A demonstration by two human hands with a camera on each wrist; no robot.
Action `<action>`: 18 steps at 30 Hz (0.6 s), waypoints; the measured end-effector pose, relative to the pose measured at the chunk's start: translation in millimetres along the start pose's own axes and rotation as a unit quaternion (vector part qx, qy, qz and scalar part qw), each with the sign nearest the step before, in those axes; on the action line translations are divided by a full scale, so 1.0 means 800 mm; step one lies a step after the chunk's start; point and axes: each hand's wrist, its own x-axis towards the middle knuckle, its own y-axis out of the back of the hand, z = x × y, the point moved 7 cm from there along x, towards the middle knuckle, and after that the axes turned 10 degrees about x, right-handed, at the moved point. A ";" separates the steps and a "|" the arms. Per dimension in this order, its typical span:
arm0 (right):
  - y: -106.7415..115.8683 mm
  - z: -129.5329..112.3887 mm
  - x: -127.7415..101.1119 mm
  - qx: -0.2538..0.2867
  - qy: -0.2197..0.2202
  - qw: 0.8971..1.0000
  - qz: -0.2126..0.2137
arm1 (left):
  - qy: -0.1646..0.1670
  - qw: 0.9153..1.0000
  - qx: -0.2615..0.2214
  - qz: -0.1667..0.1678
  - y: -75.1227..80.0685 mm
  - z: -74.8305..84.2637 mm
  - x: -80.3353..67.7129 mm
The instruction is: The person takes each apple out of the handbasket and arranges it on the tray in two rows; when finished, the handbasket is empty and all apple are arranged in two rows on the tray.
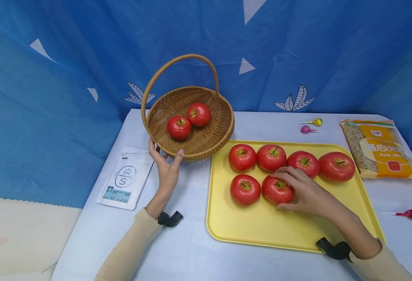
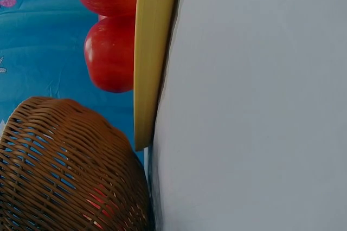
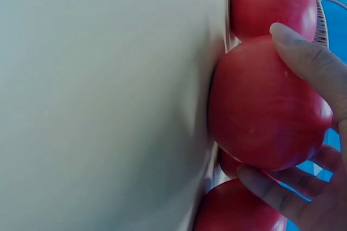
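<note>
A wicker basket [image 1: 223, 128] with a hoop handle stands at the table's back left and holds two red apples [image 1: 179, 127] [image 1: 199, 114]. My left hand [image 1: 166, 166] grips its near rim with thumb and fingers. A yellow tray [image 1: 262, 226] to the right carries several red apples. My right hand [image 1: 298, 189] curls round the front-row right apple [image 1: 276, 191] [image 3: 260, 111], which sits on the tray. In the left wrist view the basket wall [image 2: 59, 166] and the tray edge [image 2: 152, 52] show side by side.
A white pouch [image 1: 125, 177] lies left of the basket. A snack bag [image 1: 378, 148] sits at the far right, with lollipops [image 1: 311, 125] behind the tray and another [image 1: 407, 214] near the right edge. A blue cloth hangs behind the table.
</note>
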 end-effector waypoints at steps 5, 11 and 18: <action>0.001 -0.007 -0.003 -0.026 -0.007 1.000 -0.012 | 0.003 1.000 -0.003 -0.001 0.000 -0.001 -0.001; 0.025 -0.025 0.010 -0.033 -0.001 0.999 -0.013 | 0.005 1.000 -0.011 -0.003 0.000 -0.001 0.000; 0.060 -0.055 0.062 -0.032 0.068 0.997 -0.017 | 0.007 1.000 -0.009 -0.002 0.000 0.000 0.000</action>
